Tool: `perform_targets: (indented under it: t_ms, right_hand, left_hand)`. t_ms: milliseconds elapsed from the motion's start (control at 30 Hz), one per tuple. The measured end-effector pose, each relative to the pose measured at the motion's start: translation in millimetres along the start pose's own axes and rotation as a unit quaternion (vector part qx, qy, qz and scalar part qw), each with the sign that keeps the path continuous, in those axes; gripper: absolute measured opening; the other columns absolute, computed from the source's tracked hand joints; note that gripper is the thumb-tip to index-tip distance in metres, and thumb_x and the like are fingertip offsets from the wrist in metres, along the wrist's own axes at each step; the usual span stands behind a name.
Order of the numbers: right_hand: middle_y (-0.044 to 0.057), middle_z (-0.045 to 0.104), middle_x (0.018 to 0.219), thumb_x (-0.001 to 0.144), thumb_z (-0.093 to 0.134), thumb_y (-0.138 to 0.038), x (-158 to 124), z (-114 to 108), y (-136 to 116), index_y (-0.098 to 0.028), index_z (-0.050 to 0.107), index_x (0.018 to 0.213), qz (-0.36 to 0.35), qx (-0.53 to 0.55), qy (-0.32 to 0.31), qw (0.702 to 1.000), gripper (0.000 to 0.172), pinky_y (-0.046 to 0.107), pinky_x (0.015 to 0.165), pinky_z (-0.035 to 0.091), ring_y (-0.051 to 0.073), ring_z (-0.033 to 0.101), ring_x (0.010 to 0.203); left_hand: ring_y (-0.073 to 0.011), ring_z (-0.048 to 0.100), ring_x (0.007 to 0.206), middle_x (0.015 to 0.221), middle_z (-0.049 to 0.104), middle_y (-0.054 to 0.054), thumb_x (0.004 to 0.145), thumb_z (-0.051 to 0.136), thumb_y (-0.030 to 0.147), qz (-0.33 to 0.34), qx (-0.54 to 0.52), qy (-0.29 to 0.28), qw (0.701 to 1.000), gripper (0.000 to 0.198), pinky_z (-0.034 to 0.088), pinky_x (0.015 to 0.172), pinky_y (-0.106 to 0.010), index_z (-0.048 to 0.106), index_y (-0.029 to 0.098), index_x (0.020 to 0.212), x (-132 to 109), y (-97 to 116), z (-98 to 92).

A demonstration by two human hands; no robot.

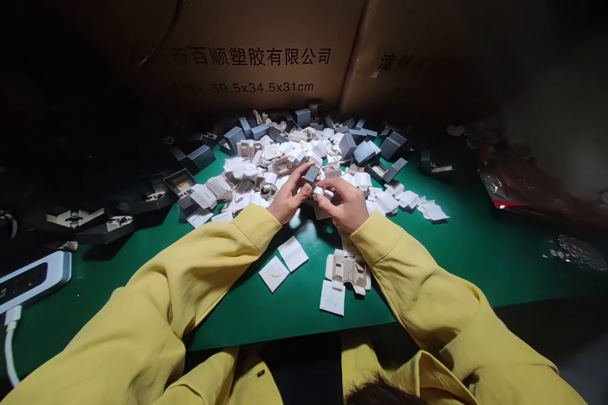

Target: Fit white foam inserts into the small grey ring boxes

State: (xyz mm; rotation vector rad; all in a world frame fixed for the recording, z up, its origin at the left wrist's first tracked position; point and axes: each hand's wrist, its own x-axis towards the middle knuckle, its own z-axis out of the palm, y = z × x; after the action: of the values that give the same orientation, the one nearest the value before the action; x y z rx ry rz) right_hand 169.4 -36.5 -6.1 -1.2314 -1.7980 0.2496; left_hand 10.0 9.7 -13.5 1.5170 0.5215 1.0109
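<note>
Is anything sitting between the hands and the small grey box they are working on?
Nothing visible. The left hand and right hand both already touch the small grey box, held above the green mat in front of the pile of boxes.

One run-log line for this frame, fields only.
left hand: holds small grey box | right hand: pinches white piece at box | surface: green mat | behind: box pile

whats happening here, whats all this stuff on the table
A person in yellow sleeves holds a small grey box between the left hand and right hand over a green table. Behind the hands lies a pile of grey boxes and white inserts; a few white cards lie nearer.
</note>
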Motion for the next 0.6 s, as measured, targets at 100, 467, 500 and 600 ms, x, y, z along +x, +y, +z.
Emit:
perform_targets:
  t_ms: [100,467,500,600]
  right_hand:
    - [0.005,0.066,0.089,0.076,0.056,-0.028,0.0,-0.3,-2.6,-0.019,0.061,0.089,0.005,0.004,0.008,1.000,0.017,0.032,0.073,0.051,0.018,0.061,0.083]
    - [0.005,0.062,0.081,0.074,0.056,-0.027,9.9,-9.6,5.2,-0.019,0.063,0.079,-0.064,-0.036,-0.096,0.993,0.012,0.031,0.073,0.048,0.018,0.057,0.078]
    - [0.005,0.063,0.082,0.073,0.057,-0.026,10.1,-9.6,6.1,-0.020,0.064,0.079,-0.067,-0.042,-0.101,0.992,0.011,0.032,0.075,0.048,0.019,0.056,0.080]
    - [0.005,0.065,0.086,0.073,0.059,-0.028,8.0,-6.9,7.3,-0.020,0.063,0.083,-0.037,-0.044,-0.090,0.994,0.014,0.035,0.078,0.047,0.020,0.056,0.085]
  left_hand:
    - [-0.0264,0.049,0.116,0.134,0.046,-0.013,0.079,0.053,0.051,-0.017,0.016,0.006,1.000,0.066,0.036,0.100,-0.039,0.037,0.018,0.134,-0.5,2.4,-0.5]
    - [-0.0290,0.037,0.128,0.137,0.044,-0.013,0.079,0.049,0.055,0.006,0.123,-0.014,0.992,0.066,0.024,0.109,-0.041,0.045,0.014,0.132,2.1,-5.0,-3.6]
    - [-0.0291,0.037,0.128,0.137,0.044,-0.013,0.078,0.050,0.055,0.004,0.129,-0.013,0.992,0.067,0.024,0.109,-0.041,0.045,0.014,0.131,2.3,-5.0,-3.8]
    - [-0.0285,0.036,0.129,0.137,0.043,-0.013,0.078,0.049,0.056,0.000,0.142,0.005,0.990,0.069,0.024,0.109,-0.040,0.045,0.013,0.131,2.7,-3.8,-4.1]
